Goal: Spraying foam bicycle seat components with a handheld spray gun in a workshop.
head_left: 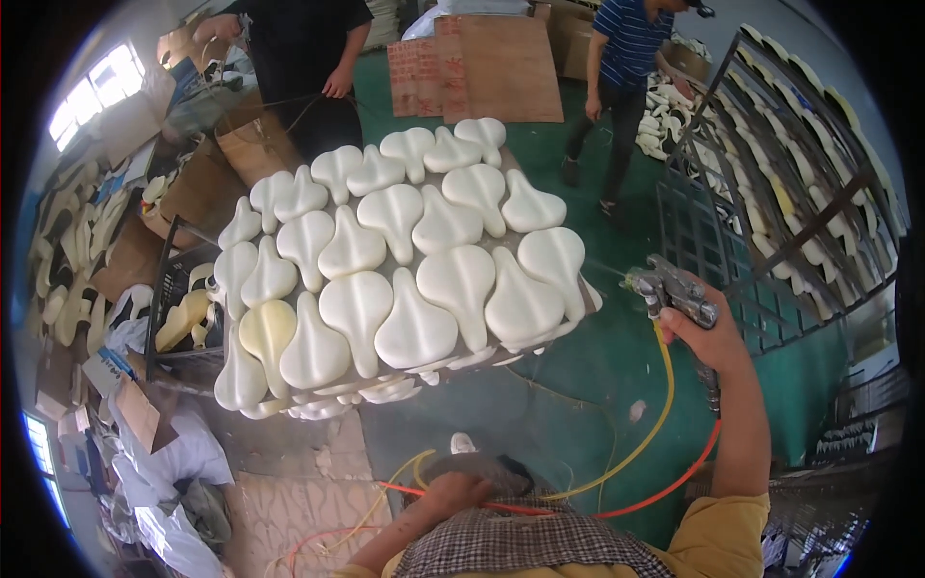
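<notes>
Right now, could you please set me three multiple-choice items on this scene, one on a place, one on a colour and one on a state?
1. Where is the spray gun?
A. To the right of the tray of white saddle-shaped pads
B. Lying on the floor
C. On the wire rack

2. What colour is the floor under the tray?
A. Red
B. Green
C. Blue

3. What is the right hand doing?
A. Hanging free
B. Resting on a pad
C. Gripping the spray gun, its nozzle toward the pads

Answers: 1 A, the gun sits just off the tray's right edge. 2 B, green shows around the tray. 3 C, the hand is closed around the gun's handle.
</notes>
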Demonstrator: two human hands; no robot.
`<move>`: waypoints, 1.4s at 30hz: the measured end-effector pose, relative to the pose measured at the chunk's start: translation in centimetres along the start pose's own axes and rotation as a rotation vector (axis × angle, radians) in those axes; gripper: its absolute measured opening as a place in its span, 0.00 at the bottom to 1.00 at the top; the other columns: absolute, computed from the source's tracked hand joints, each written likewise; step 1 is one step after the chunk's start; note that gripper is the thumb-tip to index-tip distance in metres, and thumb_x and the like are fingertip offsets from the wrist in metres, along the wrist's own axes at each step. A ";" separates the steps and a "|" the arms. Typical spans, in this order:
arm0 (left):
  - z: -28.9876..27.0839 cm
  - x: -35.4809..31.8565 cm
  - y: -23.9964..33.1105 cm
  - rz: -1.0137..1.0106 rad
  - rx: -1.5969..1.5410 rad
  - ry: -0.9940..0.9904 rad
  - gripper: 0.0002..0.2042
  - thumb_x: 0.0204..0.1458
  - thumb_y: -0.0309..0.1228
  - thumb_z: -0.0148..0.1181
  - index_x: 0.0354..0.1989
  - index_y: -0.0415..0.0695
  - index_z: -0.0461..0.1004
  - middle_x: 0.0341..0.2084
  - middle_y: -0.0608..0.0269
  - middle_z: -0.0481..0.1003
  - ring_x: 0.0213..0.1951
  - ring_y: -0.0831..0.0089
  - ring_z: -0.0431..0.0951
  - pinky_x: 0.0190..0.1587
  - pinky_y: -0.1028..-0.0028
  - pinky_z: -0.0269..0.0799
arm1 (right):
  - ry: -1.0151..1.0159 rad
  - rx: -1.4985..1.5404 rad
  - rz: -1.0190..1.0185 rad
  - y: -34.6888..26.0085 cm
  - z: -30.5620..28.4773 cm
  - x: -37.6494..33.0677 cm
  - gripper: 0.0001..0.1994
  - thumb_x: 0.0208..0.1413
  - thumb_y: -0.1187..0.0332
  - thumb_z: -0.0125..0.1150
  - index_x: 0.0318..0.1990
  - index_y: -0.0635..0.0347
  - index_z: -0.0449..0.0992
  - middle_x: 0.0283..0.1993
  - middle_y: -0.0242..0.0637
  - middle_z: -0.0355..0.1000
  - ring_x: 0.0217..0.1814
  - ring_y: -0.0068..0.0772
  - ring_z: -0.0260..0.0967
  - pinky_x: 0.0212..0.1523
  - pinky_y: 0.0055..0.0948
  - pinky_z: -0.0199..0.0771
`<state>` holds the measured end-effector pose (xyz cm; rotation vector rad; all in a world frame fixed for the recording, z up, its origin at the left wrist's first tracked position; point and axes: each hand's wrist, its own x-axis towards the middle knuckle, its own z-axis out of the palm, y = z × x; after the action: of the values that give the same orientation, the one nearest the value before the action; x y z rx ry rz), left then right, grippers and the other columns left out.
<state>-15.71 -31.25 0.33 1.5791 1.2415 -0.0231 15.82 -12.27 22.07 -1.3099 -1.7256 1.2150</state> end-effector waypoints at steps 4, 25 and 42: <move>2.7 -0.5 0.3 -0.083 -0.042 0.037 0.21 0.56 0.48 0.43 0.38 0.43 0.75 0.32 0.46 0.76 0.38 0.47 0.74 0.44 0.58 0.68 | -0.053 0.016 0.058 0.8 -0.6 -5.1 0.22 0.51 0.72 0.60 0.54 0.64 0.67 0.30 0.29 0.69 0.27 0.18 0.66 0.28 0.22 0.70; 5.7 -5.1 0.3 0.041 0.081 0.008 0.17 0.56 0.43 0.43 0.37 0.41 0.71 0.33 0.47 0.74 0.38 0.49 0.75 0.41 0.57 0.69 | 0.016 0.054 0.088 1.1 0.1 -14.9 0.21 0.50 0.74 0.58 0.54 0.64 0.67 0.30 0.30 0.69 0.25 0.18 0.66 0.27 0.21 0.70; -2.3 -7.4 -7.5 -0.110 -0.070 0.048 0.21 0.55 0.47 0.42 0.36 0.42 0.75 0.33 0.49 0.76 0.40 0.52 0.75 0.45 0.59 0.68 | 0.082 0.068 -0.134 -3.6 10.0 2.4 0.18 0.51 0.71 0.60 0.51 0.65 0.69 0.27 0.28 0.68 0.24 0.16 0.64 0.28 0.20 0.68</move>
<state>-25.59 -35.55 0.31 1.4575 1.3516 -0.0116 4.97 -13.15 21.71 -1.1678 -1.6713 1.1191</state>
